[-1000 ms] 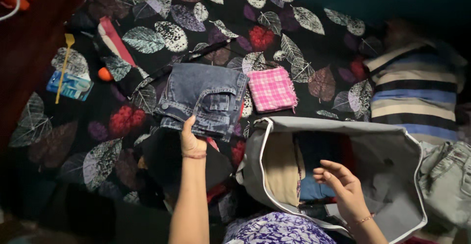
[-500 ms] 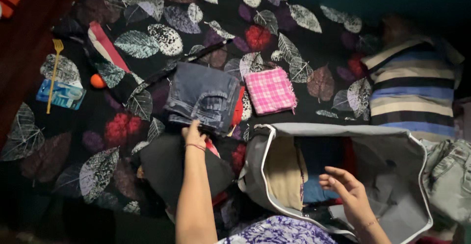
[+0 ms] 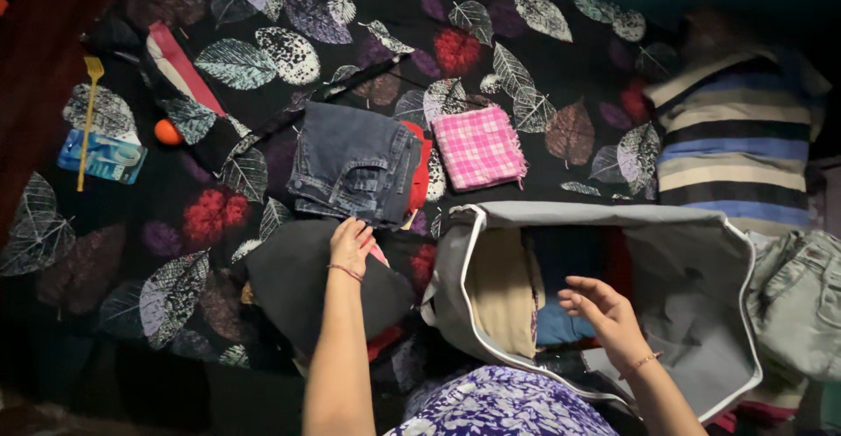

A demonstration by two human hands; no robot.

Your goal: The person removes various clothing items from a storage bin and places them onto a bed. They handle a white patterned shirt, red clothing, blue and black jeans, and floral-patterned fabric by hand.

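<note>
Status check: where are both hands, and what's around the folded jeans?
Left hand on black folded garment, at folded jeans' near edge. Right hand open over grey storage bag, holding nothing. Pink checked cloth beside jeans.

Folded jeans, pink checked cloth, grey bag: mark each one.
folded jeans (image 3: 350, 163), head view, middle of the dark denim.
pink checked cloth (image 3: 479, 147), head view, centre of the folded square.
grey bag (image 3: 692, 269), head view, bare inner wall on its right side.
</note>
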